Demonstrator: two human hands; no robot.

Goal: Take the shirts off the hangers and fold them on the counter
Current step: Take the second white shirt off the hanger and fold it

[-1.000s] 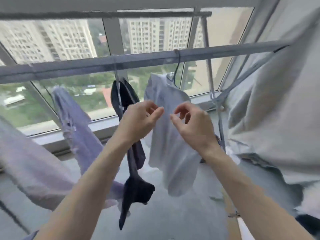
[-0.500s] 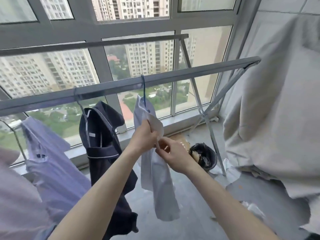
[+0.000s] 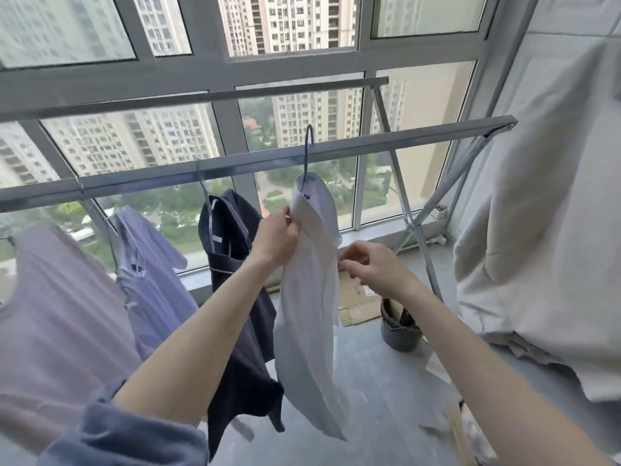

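Centre of frame. The left hand [image 3: 276,237] grips the front edge of the white shirt [image 3: 309,317] just below the collar, fingers curled round the cloth. The right hand [image 3: 373,268], slightly lower and to the right, has its fingertips drawn together at the shirt's opposite edge. It appears to pinch the placket, perhaps at a button, though the contact is too small to make out.

The shirt hangs on a blue hanger [image 3: 306,153] whose hook sits over the near rail [image 3: 386,142] of the drying rack, so it is not yet off. Left of it along the rail hang a navy shirt [image 3: 235,290], a pale blue shirt [image 3: 153,280] and, at the left edge, a lilac garment [image 3: 50,314]. At lower centre-right, flattened cardboard [image 3: 359,299] and a dark bucket [image 3: 400,331] sit on the floor. A large grey cloth [image 3: 544,230] fills the right of the frame. No counter is in view.

Likely risks:
- Pulling downward with the front fastened would drag the collar against the hanger's arms. This could strain a button or tip the hook off the rail.
- A freed shirt slipping from both hands would land on the littered floor or the bucket.
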